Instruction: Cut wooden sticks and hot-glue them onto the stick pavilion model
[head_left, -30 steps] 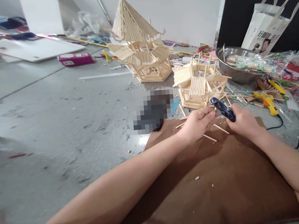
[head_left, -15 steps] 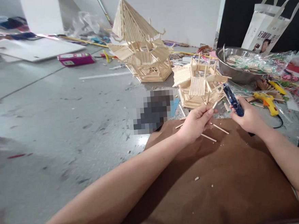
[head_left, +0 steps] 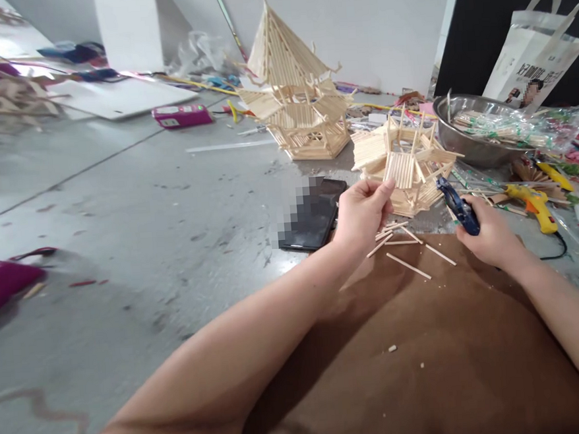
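My left hand (head_left: 363, 215) is raised at the near edge of a small unfinished stick model (head_left: 405, 162). Its fingers are curled and its thumb points up beside the model's wall; whether anything is in them I cannot see. Several loose wooden sticks (head_left: 407, 248) lie just below that hand on a brown board (head_left: 428, 353). My right hand (head_left: 489, 237) is closed round the handles of blue cutters (head_left: 459, 205), whose tip points at the model's right side.
A tall stick pagoda (head_left: 296, 104) stands behind the small model. A steel bowl (head_left: 478, 151) with packets of sticks, a yellow glue gun (head_left: 531, 203), a white tote bag (head_left: 536, 61), a dark phone (head_left: 313, 212) and magenta boxes (head_left: 183, 115) lie around on the grey floor.
My left hand has risen from the board to the small model, and the stick it pinched no longer shows in its fingers. My right hand keeps the cutters. The view has shifted a little.
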Motion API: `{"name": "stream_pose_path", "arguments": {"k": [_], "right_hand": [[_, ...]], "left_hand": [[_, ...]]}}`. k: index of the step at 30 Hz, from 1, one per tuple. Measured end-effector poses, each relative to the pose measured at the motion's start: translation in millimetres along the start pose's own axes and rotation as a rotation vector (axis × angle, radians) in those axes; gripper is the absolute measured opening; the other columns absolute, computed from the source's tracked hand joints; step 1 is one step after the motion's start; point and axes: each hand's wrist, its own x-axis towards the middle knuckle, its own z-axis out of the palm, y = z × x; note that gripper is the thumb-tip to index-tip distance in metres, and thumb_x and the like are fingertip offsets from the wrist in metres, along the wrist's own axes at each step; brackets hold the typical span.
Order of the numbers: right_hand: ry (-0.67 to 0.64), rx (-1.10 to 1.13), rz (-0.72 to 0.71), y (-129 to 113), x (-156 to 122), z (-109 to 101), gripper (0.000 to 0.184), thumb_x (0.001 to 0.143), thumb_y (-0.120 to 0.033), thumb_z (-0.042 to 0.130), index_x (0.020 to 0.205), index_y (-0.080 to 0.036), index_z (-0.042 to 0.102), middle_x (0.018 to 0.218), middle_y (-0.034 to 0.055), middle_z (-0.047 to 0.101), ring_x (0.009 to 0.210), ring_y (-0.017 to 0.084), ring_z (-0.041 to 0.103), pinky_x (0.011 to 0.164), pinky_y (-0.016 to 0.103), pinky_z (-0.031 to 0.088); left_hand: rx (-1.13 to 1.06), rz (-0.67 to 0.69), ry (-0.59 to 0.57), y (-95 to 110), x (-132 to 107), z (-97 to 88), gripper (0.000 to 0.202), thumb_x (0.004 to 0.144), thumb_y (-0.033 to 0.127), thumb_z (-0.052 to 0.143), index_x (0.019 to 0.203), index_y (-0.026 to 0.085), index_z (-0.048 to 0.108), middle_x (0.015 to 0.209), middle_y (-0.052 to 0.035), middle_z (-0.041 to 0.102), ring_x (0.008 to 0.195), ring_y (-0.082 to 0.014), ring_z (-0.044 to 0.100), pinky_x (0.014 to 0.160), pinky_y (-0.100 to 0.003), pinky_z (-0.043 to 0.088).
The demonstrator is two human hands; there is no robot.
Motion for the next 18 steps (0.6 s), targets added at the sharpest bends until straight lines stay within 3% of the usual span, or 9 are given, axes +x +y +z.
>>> {"name": "stream_pose_path", "arguments": {"k": [5, 18], "right_hand": [[-0.108, -0.261, -0.067, -3, -2, -3, 0.046, 0.066, -0.027, 0.052, 0.111, -0.015, 0.046, 0.101, 0.0131, 0.059, 0.088, 0.028, 0.057, 0.073, 0.038, 0.043], [-0.330, -0.401, -0.089, -4, -2, 3, 0.049, 0.070, -0.029, 0.048, 0.116, -0.011, 0.046, 0.104, 0.0149, 0.059, 0.090, 0.028, 0.058, 0.077, 0.037, 0.041]], "left_hand": [[-0.030, -0.139, 0.019, 5, 15, -10.6, 0.027, 0.066, 0.026, 0.065, 0.056, 0.016, 0.042, 0.038, 0.0079, 0.044, 0.025, -0.0024, 0.032, 0.025, -0.016, 0.019], [0.047, -0.088, 0.052, 8, 21, -13.5, 0.011, 0.070, 0.011, 0.054, 0.059, 0.011, 0.054, 0.044, 0.0022, 0.053, 0.025, -0.0046, 0.036, 0.026, -0.019, 0.026]]}}
